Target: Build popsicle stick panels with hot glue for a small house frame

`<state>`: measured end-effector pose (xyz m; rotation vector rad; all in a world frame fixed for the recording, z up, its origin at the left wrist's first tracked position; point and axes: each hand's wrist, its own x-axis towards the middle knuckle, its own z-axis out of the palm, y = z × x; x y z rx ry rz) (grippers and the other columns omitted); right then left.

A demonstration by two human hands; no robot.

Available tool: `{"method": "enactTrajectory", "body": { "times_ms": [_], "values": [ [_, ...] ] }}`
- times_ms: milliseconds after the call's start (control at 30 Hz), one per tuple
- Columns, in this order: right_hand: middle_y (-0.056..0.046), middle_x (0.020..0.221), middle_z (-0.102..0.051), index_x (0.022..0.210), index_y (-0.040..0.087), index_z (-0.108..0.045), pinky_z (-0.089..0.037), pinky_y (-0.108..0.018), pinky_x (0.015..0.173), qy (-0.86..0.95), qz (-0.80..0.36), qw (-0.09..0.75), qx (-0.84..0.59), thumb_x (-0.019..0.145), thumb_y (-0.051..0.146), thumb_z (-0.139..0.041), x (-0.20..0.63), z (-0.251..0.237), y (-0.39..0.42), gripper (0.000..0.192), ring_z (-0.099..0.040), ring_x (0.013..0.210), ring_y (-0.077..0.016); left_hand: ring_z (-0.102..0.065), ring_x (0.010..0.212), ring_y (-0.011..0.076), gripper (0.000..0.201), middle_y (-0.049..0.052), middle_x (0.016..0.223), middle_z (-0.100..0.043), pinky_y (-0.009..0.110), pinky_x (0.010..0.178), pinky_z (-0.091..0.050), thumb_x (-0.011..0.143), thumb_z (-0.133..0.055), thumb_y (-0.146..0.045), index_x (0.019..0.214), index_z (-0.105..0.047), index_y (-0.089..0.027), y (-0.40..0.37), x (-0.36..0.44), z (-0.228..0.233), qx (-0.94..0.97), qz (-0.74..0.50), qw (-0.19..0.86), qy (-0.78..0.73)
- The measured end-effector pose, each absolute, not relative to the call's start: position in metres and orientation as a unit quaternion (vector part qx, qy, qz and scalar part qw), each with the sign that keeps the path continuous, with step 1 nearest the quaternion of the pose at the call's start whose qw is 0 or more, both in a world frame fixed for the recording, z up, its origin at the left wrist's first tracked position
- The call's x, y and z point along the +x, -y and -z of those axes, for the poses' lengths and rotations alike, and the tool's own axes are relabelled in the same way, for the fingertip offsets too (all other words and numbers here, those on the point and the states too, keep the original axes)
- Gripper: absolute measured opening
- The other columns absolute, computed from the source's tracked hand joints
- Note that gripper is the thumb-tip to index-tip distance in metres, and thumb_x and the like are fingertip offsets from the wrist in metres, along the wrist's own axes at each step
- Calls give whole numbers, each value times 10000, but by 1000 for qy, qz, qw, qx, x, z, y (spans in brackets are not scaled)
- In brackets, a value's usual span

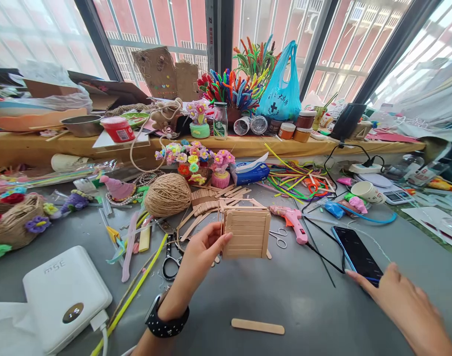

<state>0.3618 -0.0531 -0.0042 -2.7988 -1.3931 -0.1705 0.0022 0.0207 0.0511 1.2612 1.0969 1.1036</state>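
My left hand (pixel 200 257) grips the left side of a small box built of wooden craft sticks (pixel 247 232), held upright just above the grey table. My right hand (pixel 400 301) reaches out at the lower right, fingers spread, its fingertips at the near corner of a dark phone (pixel 357 254) that lies flat on the table. One loose craft stick (pixel 257 326) lies on the table in front of me. A pink glue gun (pixel 293 221) rests just right of the box, with small scissors (pixel 279 237) between them.
A ball of jute twine (pixel 167 194) and a pile of craft sticks (pixel 205 202) lie behind the box. A white power bank (pixel 61 296) sits at lower left, black scissors (pixel 169 259) near my left wrist. Pipe cleaners, flower pots, jars and a blue bag (pixel 281 89) crowd the back shelf.
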Motion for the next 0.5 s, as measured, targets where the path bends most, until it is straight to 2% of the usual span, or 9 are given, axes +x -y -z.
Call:
{"method": "enactTrajectory", "body": {
  "times_ms": [67, 200, 333, 400, 500],
  "values": [
    [-275, 859, -601, 1099, -66, -472, -462, -441, 658, 443, 4, -13, -896, 669, 712, -328, 374, 22, 64, 900, -589, 780, -380, -598, 802, 154, 226, 19, 849, -669, 214, 693, -466, 695, -614, -311, 873, -599, -173, -21, 2, -51, 534, -464, 534, -463],
    [-271, 898, -601, 1180, -80, -407, -449, -414, 743, 473, 65, -1, -879, 763, 577, -301, 375, 31, 67, 785, -587, 847, -360, -596, 806, 160, 223, 22, 854, -665, 221, 698, -461, 702, -600, -319, 867, -588, -169, -21, 1, -51, 544, -467, 524, -459],
    [-266, 966, -598, 1182, -57, -433, -455, -444, 751, 434, -8, 13, -901, 672, 597, -409, 377, 10, 63, 830, -578, 877, -383, -597, 799, 164, 209, 19, 832, -661, 226, 685, -458, 711, -588, -314, 856, -578, -164, -24, 1, -49, 552, -476, 515, -450],
    [-267, 1036, -576, 1105, -34, -515, -443, -466, 791, 415, -71, 57, -905, 595, 633, -453, 382, -3, 64, 842, -541, 954, -404, -596, 785, 165, 212, 20, 814, -658, 227, 672, -456, 714, -584, -318, 853, -576, -158, -26, 2, -47, 555, -479, 515, -445],
    [-219, 961, -628, 908, 77, -615, -457, -470, 803, 330, -200, 183, -904, 478, 591, -561, 391, -15, 75, 673, -577, 892, -400, -595, 774, 170, 233, 29, 813, -652, 231, 653, -454, 713, -586, -330, 864, -572, -153, -28, 3, -41, 551, -481, 524, -435]
  ]
}}
